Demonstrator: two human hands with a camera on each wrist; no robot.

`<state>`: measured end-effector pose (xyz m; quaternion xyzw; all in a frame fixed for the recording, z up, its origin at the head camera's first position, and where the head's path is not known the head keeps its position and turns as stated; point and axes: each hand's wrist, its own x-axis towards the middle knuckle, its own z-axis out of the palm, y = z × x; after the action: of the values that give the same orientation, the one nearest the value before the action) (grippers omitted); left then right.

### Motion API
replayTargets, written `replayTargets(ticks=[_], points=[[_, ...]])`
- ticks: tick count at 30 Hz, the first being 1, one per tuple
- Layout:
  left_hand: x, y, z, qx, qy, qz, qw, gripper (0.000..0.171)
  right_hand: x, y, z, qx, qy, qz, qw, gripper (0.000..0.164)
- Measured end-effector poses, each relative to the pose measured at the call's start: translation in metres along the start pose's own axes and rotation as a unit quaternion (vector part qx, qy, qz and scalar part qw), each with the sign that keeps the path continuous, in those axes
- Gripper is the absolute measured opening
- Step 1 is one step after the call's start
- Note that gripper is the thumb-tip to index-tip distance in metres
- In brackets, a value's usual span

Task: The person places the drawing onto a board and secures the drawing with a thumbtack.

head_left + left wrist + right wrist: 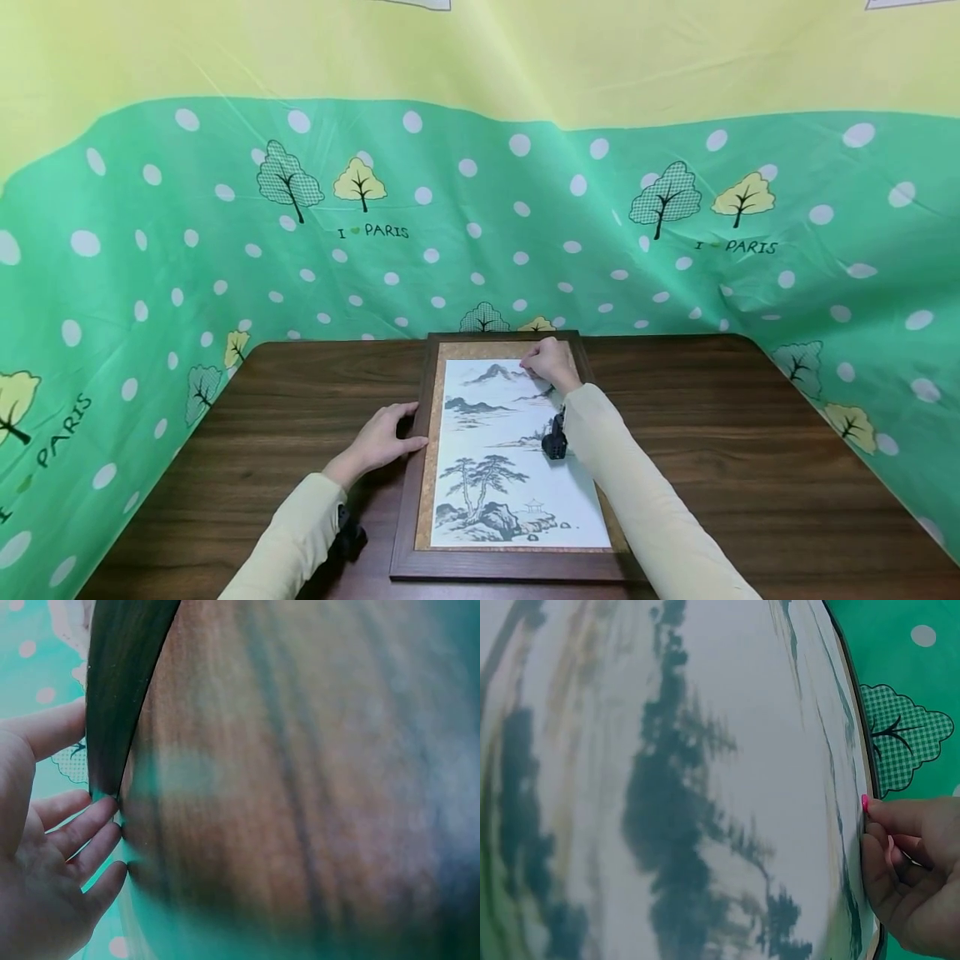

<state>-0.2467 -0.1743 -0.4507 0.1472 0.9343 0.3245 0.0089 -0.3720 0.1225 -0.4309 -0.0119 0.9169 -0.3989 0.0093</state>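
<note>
On the table lies a dark wooden frame (517, 565) with a cork board (480, 350) inside it. A white sheet with an ink landscape (525, 500) covers most of the cork. My right hand (551, 363) is at the sheet's upper right part. Its fingertips pinch a small pink push pin (865, 802) at the far edge of the sheet. My left hand (381, 437) rests against the frame's left side, thumb and fingers spread and fairly straight. In the left wrist view, the left hand's fingertips (112, 874) touch along the frame's edge.
The brown wooden table (255, 467) extends to both sides of the frame. Behind it hangs a green and yellow cloth (517, 208) with dots and printed trees, which also runs down the left and right sides. Small black cameras (555, 437) sit at both wrists.
</note>
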Motion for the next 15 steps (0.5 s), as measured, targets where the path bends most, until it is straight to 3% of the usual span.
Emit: replayTargets(ticks=[8,15], points=[[0.001,-0.001,-0.001,0.001,0.002,-0.003,1.0,0.063,0.001,0.002,0.002,-0.011,0.015,-0.018,1.0,0.015],[-0.001,0.001,-0.001,0.0,-0.003,-0.001,1.0,0.063,-0.007,0.005,-0.014,0.036,-0.046,-0.026,0.998,0.018]])
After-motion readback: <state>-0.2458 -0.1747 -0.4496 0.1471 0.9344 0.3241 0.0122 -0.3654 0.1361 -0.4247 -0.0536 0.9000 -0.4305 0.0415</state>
